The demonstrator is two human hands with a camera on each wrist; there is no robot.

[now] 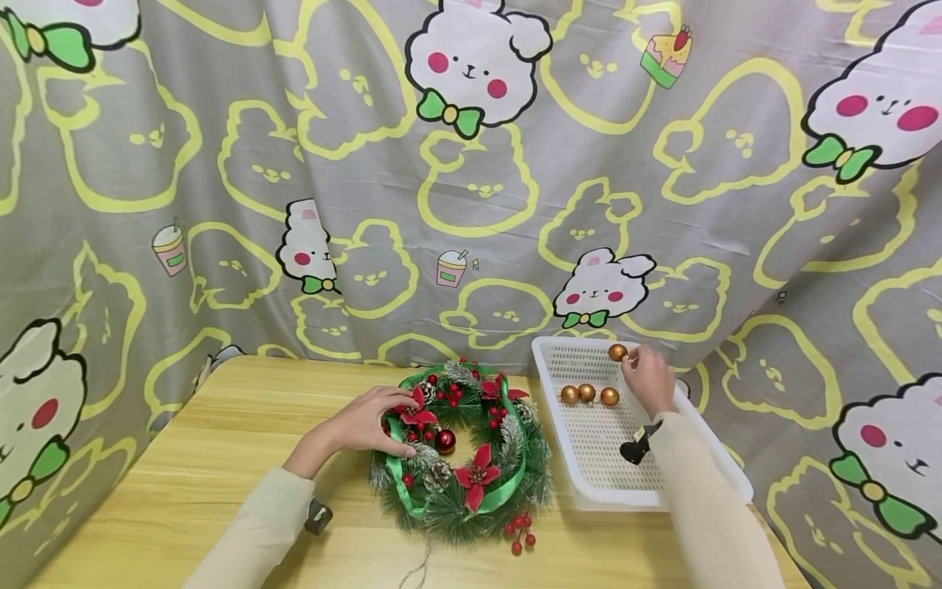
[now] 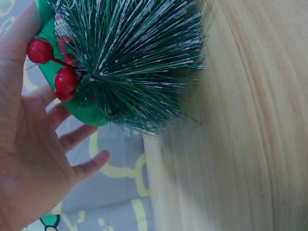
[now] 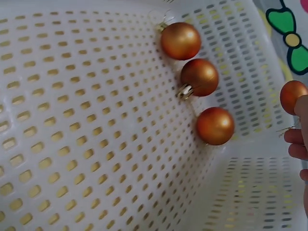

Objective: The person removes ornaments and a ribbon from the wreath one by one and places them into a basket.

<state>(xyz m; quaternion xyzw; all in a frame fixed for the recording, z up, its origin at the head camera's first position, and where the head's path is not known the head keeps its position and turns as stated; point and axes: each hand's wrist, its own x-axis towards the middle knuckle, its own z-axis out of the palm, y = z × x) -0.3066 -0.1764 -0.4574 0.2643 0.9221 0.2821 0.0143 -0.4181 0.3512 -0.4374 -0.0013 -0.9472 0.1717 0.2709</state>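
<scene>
A green Christmas wreath (image 1: 526, 458) with red poinsettias, berries, pine cones and a green ribbon lies on the table. My left hand (image 1: 364, 421) rests on its left side, thumb toward the middle. In the left wrist view, the fingers (image 2: 77, 137) spread fairly straight beside the pine needles and ribbon. Over the back of the white basket (image 1: 581, 491), my right hand (image 1: 649, 378) pinches a copper-orange Christmas ball (image 1: 616, 352). The right wrist view shows this held ball (image 3: 291, 96) at its right edge, fingers partly cut off. Three matching balls (image 3: 215, 126) lie inside the basket.
A sprig of red berries (image 1: 520, 532) sticks out at the wreath's lower right, and a thin string (image 1: 419, 566) trails in front. The wooden table (image 1: 191, 474) meets a printed curtain (image 1: 471, 196) at the back. The basket stands right of the wreath.
</scene>
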